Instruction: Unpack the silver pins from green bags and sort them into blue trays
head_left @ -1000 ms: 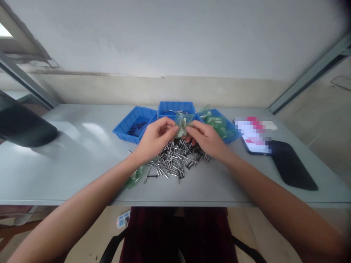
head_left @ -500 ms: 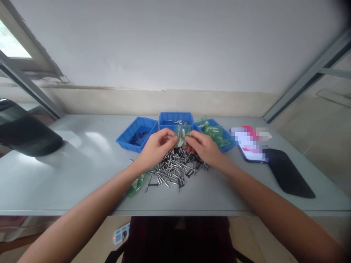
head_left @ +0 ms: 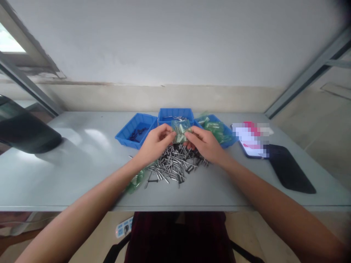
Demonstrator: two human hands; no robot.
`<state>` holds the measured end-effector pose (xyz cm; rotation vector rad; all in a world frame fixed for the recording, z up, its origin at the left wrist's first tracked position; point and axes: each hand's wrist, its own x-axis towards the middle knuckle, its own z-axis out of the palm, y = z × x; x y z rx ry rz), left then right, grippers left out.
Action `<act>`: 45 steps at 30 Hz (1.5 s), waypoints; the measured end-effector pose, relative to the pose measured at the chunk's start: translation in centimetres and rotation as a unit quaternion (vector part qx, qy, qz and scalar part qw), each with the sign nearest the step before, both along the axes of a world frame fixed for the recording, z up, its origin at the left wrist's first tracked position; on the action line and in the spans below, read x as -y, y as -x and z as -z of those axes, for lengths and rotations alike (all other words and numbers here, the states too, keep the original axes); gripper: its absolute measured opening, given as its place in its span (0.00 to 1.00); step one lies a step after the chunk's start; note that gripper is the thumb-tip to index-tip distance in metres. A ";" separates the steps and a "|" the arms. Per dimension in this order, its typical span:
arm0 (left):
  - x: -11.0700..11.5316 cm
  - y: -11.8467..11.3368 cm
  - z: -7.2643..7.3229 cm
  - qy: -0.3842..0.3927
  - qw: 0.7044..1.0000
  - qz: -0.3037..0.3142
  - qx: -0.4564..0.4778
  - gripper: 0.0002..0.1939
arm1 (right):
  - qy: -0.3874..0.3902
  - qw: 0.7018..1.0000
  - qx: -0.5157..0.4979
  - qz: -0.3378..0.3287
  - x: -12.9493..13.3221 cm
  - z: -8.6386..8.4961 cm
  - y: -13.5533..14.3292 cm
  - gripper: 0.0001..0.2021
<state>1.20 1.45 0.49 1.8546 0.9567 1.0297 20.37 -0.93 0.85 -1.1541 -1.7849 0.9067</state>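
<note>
Between my two hands is a small clear greenish plastic bag (head_left: 181, 128) with pale, slender pieces inside. My left hand (head_left: 157, 143) pinches its left side between thumb and fingers. On the right side, my right hand (head_left: 204, 143) grips it the same way. Below the hands spreads a loose pile of silvery metal pins (head_left: 170, 166), some of them with dark parts among them. Another green plastic bag (head_left: 136, 181) lies by my left forearm, partly hidden by it.
Behind the pile stand a left blue bin (head_left: 127, 136) with dark pieces, a middle blue bin (head_left: 175, 111) with metal pins, and a right blue bin (head_left: 233, 139) with green bags. A phone (head_left: 251, 144) and black flat object (head_left: 292, 170) lie right; a dark rounded object (head_left: 30, 128) stands left.
The bag between my hands now shows more of its face and its contents look more spread out. Both hands keep their hold. The whole view has shifted slightly.
</note>
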 end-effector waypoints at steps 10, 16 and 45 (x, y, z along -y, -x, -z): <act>0.1 0.0 -0.4 -0.019 0.999 0.012 -0.038 0.11 | -0.001 1.000 0.004 0.000 0.0 0.1 -0.1 0.15; 0.4 -0.2 -0.4 -0.025 0.999 0.017 -0.013 0.12 | -0.004 1.000 0.004 0.000 -0.2 0.2 -0.2 0.14; 0.0 0.1 -0.5 -0.069 0.989 -0.119 0.046 0.10 | -0.112 0.992 0.032 0.053 -0.3 0.6 0.0 0.13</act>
